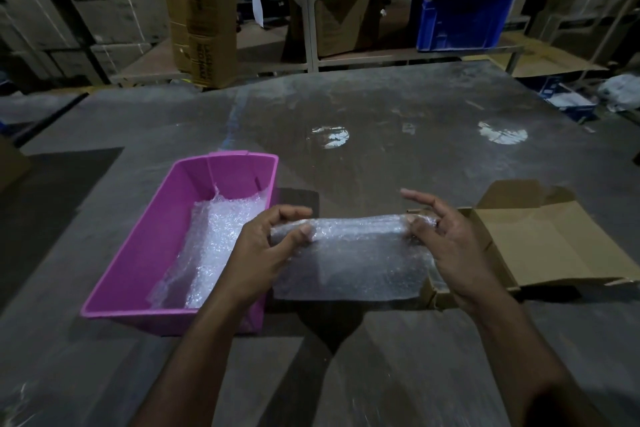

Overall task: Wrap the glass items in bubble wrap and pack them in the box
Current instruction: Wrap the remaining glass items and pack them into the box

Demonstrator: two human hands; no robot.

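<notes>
Spreading under everything, the desk [381, 107] carries a pink bin [138, 246] just left of the left hand [263, 250] and an open cardboard box [540, 246] just right of the right hand [450, 246]. Between them, each grip pinches one end of the bubble wrap roll [356, 229]. Whatever glass lies inside is hidden; light, soft, slippery outside, probably fragile, so supporting both ends seems wise.

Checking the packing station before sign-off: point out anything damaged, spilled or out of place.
The cardboard box has a ragged, torn far flap. Nothing is spilled. Both hands, left and right, hold the bubble-wrap roll; spare wrap lies in the pink bin.
</notes>
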